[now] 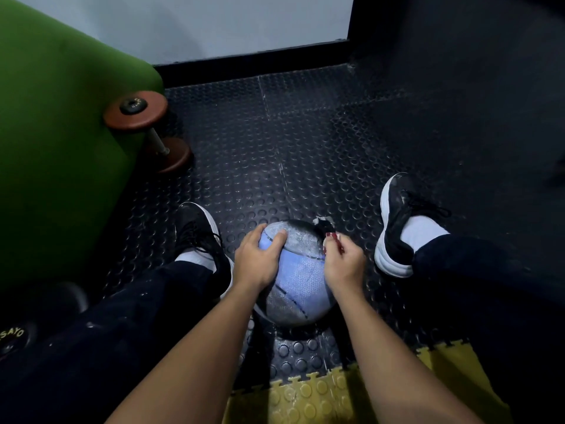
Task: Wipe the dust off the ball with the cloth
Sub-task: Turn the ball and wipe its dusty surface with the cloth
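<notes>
Head view: the ball (295,276) sat on the floor (305,142) between the person's shoes. Left hand (260,260) lay spread over the ball's upper left, fingers curved on it, steadying it. Right hand (344,260) pinched a dark cloth (324,225) at the ball's far right edge. Risk, as a judgement: the ball could roll away if the left hand eased off, or the small pinch could lose the cloth. The cloth was mostly hidden and dim; its size was unclear. A dumbbell (146,130) stood near a green pad (61,133).
</notes>
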Motion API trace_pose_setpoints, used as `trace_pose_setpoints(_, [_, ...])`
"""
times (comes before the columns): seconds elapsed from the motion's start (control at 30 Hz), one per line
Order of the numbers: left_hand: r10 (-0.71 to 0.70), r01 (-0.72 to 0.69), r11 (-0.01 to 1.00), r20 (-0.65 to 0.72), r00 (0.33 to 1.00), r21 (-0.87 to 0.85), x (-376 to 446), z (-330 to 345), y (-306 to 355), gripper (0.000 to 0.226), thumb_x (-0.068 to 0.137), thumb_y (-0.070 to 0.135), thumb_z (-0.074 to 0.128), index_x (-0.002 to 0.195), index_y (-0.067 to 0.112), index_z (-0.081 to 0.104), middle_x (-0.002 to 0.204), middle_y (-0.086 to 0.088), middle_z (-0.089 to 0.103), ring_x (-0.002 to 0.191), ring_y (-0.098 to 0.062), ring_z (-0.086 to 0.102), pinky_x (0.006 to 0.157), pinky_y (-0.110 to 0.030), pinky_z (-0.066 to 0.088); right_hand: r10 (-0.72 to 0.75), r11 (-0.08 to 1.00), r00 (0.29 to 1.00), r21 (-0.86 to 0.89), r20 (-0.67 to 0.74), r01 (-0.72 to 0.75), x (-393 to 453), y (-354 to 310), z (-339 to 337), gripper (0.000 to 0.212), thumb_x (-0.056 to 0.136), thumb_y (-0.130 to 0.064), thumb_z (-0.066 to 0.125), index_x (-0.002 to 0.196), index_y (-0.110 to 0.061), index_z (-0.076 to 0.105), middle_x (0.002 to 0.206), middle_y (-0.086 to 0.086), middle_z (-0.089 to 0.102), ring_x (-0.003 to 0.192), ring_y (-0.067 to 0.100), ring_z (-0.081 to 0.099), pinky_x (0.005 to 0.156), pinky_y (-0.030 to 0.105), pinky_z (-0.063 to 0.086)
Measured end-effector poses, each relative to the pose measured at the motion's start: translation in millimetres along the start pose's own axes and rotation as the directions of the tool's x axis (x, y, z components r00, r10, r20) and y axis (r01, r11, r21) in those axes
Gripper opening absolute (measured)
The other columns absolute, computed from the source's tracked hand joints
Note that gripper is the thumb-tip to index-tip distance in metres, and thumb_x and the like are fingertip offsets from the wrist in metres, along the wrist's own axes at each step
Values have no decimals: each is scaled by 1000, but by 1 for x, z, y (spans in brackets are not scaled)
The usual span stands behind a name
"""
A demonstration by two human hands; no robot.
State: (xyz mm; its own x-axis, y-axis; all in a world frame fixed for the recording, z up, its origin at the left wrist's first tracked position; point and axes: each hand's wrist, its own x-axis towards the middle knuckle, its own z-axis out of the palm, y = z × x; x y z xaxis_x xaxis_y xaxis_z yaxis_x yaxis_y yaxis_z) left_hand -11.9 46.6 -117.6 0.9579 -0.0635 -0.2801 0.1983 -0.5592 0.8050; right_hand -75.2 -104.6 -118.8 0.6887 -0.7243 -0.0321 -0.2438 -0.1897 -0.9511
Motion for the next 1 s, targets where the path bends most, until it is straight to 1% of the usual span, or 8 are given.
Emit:
trace_pose_setpoints(0.23, [38,-37,999,-27,999,30,-10,6,5,83,75,81,52,144,35,52,152,8,49,143,-17,41,118,-47,33,443,895,893,-25,-75,-446,26,24,-8,33,85,-22,57,55,-7,51,55,0,49,64,22,46,62,34,38])
trace_pose_setpoints(0.43, [-18,17,1000,-30,999,-9,-4,0,2,83,74,82,50,143,37,53,150,7,51,139,-19,46,116,-47,37,56,998,998,-41,11,-55,11,-6,3,39,87,-15,60,52,-13,42,50,-5,43,50,11,36,50,26,28])
trace_pose_setpoints(0.5, [-17,17,1000,-21,1000,-6,-4,0,2,82,76,80,51,145,36,51,151,6,50,141,-20,45,117,-46,35,85,996,996,-7,-42,-85,8,4,2,38,87,-15,61,53,-13,45,50,-5,46,52,13,39,53,29,31])
trace_pose_setpoints(0.63, [6,-5,1000,-37,999,26,-8,4,6,85,72,83,49,143,36,53,151,8,50,140,-19,44,116,-48,36,368,930,928,14,-54,-368,26,19,-4,33,83,-22,58,53,-10,51,51,-5,48,62,20,45,62,33,36])
trace_pose_setpoints(0.7, [11,-9,999,-39,999,44,-8,6,8,85,72,83,49,143,35,53,151,7,50,140,-20,44,116,-49,36,332,941,943,-59,-32,-333,30,14,-5,34,83,-22,58,53,-9,49,53,-4,49,63,21,45,62,33,37])
trace_pose_setpoints(0.87, [-28,28,1000,-39,999,2,-5,0,4,90,71,85,48,145,34,51,152,4,50,141,-21,44,116,-48,36,-24,997,1000,-67,8,25,3,-3,-4,39,88,-10,59,53,-18,43,53,-7,47,49,3,42,48,14,31])
trace_pose_setpoints(0.93, [-28,27,1000,-30,999,-6,-5,0,2,90,71,85,48,145,34,51,152,5,50,141,-20,45,117,-47,36,30,999,999,-36,-44,-31,2,7,-4,40,88,-10,60,53,-19,45,51,-7,46,50,5,42,48,15,30])
trace_pose_setpoints(1.0, [-15,15,1000,-37,999,5,-7,2,2,89,72,85,48,144,34,52,151,6,51,140,-20,45,116,-48,36,241,970,967,0,-84,-242,13,14,-5,31,88,-13,58,58,-13,54,54,-4,52,57,15,46,52,22,35])
